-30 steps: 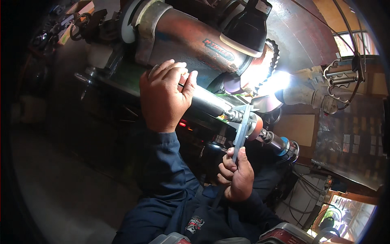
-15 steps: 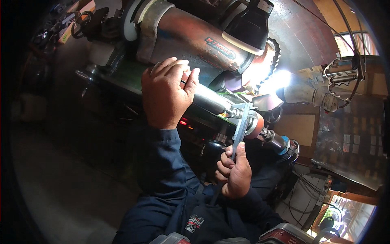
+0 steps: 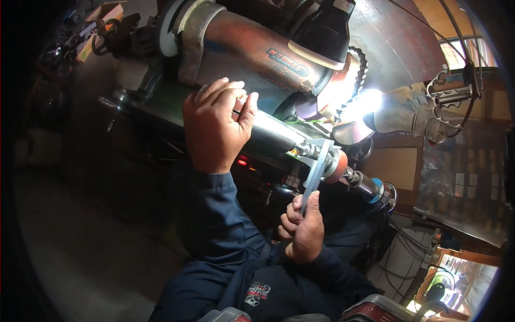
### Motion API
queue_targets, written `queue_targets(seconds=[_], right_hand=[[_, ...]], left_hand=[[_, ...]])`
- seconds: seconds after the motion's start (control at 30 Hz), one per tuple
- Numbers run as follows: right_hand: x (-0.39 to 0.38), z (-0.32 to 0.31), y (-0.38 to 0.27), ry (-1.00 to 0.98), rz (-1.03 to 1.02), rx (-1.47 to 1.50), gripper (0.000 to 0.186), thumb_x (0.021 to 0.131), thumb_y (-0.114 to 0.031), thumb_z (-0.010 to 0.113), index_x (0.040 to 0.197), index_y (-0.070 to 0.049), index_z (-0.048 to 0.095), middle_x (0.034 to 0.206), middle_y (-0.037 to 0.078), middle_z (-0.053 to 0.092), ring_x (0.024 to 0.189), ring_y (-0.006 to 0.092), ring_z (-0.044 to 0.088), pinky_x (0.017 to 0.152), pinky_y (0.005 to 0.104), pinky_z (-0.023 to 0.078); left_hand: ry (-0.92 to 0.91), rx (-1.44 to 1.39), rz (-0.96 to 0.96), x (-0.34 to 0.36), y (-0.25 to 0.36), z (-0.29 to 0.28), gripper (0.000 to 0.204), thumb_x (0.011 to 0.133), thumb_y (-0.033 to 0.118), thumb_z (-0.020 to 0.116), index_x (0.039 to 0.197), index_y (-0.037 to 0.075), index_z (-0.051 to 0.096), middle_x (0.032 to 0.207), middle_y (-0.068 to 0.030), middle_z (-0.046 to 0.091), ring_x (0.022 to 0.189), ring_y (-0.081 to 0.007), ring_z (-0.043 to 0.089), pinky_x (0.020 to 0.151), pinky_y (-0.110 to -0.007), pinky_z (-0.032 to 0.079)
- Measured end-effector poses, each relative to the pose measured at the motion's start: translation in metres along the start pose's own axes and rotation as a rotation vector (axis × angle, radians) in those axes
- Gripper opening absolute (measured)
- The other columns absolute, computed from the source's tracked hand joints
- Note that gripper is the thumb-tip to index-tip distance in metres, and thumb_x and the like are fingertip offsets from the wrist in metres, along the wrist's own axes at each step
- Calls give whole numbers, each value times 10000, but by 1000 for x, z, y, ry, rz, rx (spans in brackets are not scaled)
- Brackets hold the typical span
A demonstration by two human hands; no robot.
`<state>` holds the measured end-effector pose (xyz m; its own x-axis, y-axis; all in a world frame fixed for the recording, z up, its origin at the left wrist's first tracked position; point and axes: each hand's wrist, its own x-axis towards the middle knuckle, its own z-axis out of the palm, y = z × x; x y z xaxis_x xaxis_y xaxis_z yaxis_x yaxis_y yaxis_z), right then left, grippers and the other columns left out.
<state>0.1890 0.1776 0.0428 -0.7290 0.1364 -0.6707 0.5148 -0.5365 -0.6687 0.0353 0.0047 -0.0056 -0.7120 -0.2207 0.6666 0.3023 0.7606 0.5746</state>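
Fingers [image 3: 300, 206] pinching flat grey wrench [image 3: 316, 169]; left hand [image 3: 214, 126] gripping shiny steel shaft [image 3: 271, 137]

Left hand [image 3: 214, 126] is wrapped over the shiny steel shaft [image 3: 268, 134] on the rusty machine [image 3: 252, 53]. Right hand [image 3: 303, 228] grips a flat wrench [image 3: 315, 172], its open end sitting on the nut by the shaft's tip.

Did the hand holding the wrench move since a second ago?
No, hardly at all. The right hand keeps gripping the wrench, whose head stays on the nut beside the shiny shaft, below the orange motor housing.
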Motion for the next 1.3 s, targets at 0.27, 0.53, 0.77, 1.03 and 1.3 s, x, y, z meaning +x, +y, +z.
queue_targets(seconds=[0.27,0.53,0.77,1.03,1.3], right_hand=[[6,-1,21,32,-82,-55,493,1011,-587,399,862,-121,466,601,-55,297,447,53,235,413,237,195],[6,-11,13,5,2,34,503,1017,-579,384,846,-112,459,590,-56,281,440,51,221,406,239,189],[8,-16,20,-47,-11,35,505,1018,-579,378,841,-113,457,589,-61,284,440,46,221,404,237,183],[8,-19,23,-28,-26,1,542,993,-625,391,827,-112,446,579,-61,263,436,48,190,395,234,183],[8,-21,23,-54,-33,29,509,1025,-575,355,839,-111,452,596,-55,288,445,48,229,411,236,194]], left_hand=[[-6,-5,12,-1,-2,-6,138,830,188,754,833,67,687,963,-75,739,1005,-272,686,886,-394,488],[-14,-42,52,-2,-5,-5,133,834,174,751,848,59,685,955,-85,735,995,-289,690,884,-397,494],[8,-41,53,-7,-10,-5,124,810,186,762,849,95,686,971,-44,730,1029,-254,669,892,-401,456],[9,-57,31,-10,-8,-3,126,820,192,757,844,87,690,971,-58,734,1026,-267,672,900,-410,457],[-18,-60,51,-10,-6,-6,98,848,154,726,888,70,696,1007,-71,737,1048,-269,676,921,-393,473]])
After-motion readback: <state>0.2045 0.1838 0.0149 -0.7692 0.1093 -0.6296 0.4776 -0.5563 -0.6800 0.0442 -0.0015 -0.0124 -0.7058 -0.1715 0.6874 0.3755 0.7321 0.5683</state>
